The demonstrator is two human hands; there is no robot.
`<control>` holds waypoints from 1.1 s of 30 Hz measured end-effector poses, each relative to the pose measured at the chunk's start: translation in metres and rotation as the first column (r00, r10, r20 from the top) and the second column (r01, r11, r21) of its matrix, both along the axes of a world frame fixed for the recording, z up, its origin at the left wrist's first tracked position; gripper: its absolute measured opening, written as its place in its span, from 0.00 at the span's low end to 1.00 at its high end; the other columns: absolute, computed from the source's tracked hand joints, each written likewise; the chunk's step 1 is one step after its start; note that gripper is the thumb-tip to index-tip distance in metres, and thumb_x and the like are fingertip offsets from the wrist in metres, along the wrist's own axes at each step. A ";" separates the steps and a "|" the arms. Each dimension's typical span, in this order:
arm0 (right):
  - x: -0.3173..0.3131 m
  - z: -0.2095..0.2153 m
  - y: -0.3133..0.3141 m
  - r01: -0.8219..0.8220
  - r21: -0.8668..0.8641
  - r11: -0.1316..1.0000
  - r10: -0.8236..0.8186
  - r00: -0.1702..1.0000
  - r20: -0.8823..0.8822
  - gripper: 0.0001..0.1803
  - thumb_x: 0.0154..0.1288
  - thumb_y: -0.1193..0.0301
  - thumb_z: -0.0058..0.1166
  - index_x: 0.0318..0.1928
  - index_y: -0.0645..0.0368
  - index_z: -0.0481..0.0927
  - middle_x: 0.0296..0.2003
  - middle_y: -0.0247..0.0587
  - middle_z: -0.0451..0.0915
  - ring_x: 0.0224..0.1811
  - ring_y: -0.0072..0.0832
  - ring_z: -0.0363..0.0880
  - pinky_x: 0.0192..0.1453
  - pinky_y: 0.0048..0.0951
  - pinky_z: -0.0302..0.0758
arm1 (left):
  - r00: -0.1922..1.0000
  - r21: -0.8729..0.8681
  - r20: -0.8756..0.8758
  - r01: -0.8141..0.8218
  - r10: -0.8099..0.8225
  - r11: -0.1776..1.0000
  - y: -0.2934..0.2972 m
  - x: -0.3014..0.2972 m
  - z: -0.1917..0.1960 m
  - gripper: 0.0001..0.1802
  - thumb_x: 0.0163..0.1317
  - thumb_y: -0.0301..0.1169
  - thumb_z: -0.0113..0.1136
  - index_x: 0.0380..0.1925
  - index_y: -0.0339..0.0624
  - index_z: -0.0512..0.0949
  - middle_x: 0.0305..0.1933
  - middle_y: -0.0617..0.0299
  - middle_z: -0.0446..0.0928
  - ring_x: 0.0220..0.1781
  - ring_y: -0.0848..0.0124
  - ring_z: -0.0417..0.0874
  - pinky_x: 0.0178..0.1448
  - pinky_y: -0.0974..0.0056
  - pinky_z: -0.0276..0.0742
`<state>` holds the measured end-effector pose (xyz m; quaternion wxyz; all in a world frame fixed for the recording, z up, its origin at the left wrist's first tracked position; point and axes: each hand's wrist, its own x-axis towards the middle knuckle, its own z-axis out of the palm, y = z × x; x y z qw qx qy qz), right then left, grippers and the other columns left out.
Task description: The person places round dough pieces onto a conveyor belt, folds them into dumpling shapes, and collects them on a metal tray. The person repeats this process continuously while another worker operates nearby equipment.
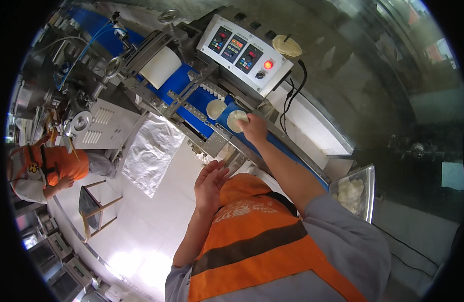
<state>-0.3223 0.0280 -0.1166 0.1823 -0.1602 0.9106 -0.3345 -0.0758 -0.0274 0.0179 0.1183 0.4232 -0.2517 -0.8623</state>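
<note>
A long metal machine (156,95) runs slantwise across the view, its frame of grey brackets and bolted plates carrying a smooth blue belt (204,103) down the middle. A pale sloped control box (244,53) with small dark displays, a round red light and a black knob sits on the far side of the belt, black cables hanging from its edge. A thick white roller (161,67), smooth and cylindrical, lies across the belt further up the line. A crinkled silvery sheet (150,151) hangs off the near side of the machine over the pale floor. At the lower right a shiny metal tray (369,194) holds a heap of soft white dough pieces (350,194). Two flat round dough discs lie on the belt: one disc (215,108) lies free, and just beside it the dough disc (237,121) at the belt's end is pinched at its edge by the right hand (254,128), fingers closed on it. The left hand (210,183) is held above the orange apron, palm open and fingers spread apart, holding nothing.
</note>
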 end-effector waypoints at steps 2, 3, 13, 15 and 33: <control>0.005 0.005 0.005 0.030 -0.050 0.998 -0.035 0.994 -0.103 0.21 0.56 0.56 0.68 0.45 0.57 0.83 0.40 0.46 0.85 0.43 0.43 0.84 0.44 0.42 0.79 | 1.000 0.006 0.009 0.010 -0.010 1.000 0.001 -0.003 0.002 0.21 0.73 0.26 0.48 0.65 0.35 0.66 0.66 0.49 0.73 0.60 0.59 0.80 0.63 0.58 0.77; 0.009 0.007 0.009 0.052 -0.076 0.996 -0.064 0.986 -0.155 0.23 0.55 0.58 0.70 0.47 0.57 0.82 0.42 0.45 0.85 0.45 0.41 0.85 0.45 0.41 0.79 | 1.000 0.007 0.013 0.025 -0.025 1.000 0.002 -0.005 0.003 0.22 0.73 0.26 0.49 0.66 0.35 0.66 0.66 0.49 0.73 0.60 0.59 0.80 0.63 0.58 0.77; 0.061 0.080 0.157 -0.203 -0.388 0.899 0.220 0.976 -0.002 0.12 0.61 0.62 0.68 0.41 0.54 0.84 0.34 0.41 0.85 0.34 0.36 0.85 0.38 0.34 0.79 | 0.972 -0.021 0.074 0.225 -0.223 0.974 0.020 -0.029 -0.024 0.25 0.72 0.30 0.50 0.68 0.39 0.66 0.66 0.55 0.72 0.63 0.62 0.75 0.64 0.57 0.73; 0.062 0.096 0.203 -0.102 -0.399 0.911 0.108 0.994 -0.009 0.12 0.63 0.62 0.67 0.41 0.54 0.85 0.35 0.41 0.85 0.34 0.36 0.85 0.39 0.32 0.80 | 0.952 -0.009 0.075 0.298 -0.297 0.954 0.028 -0.037 -0.026 0.24 0.72 0.30 0.50 0.67 0.39 0.67 0.65 0.56 0.73 0.61 0.64 0.77 0.64 0.58 0.74; -0.032 0.003 0.642 0.833 0.420 0.360 -0.849 0.479 -0.223 0.43 0.50 0.42 0.66 0.61 0.57 0.79 0.55 0.51 0.82 0.60 0.43 0.80 0.65 0.43 0.74 | 0.816 0.010 0.092 0.572 -0.570 0.820 0.133 -0.088 -0.014 0.18 0.73 0.27 0.49 0.61 0.40 0.70 0.60 0.54 0.77 0.58 0.62 0.81 0.62 0.57 0.77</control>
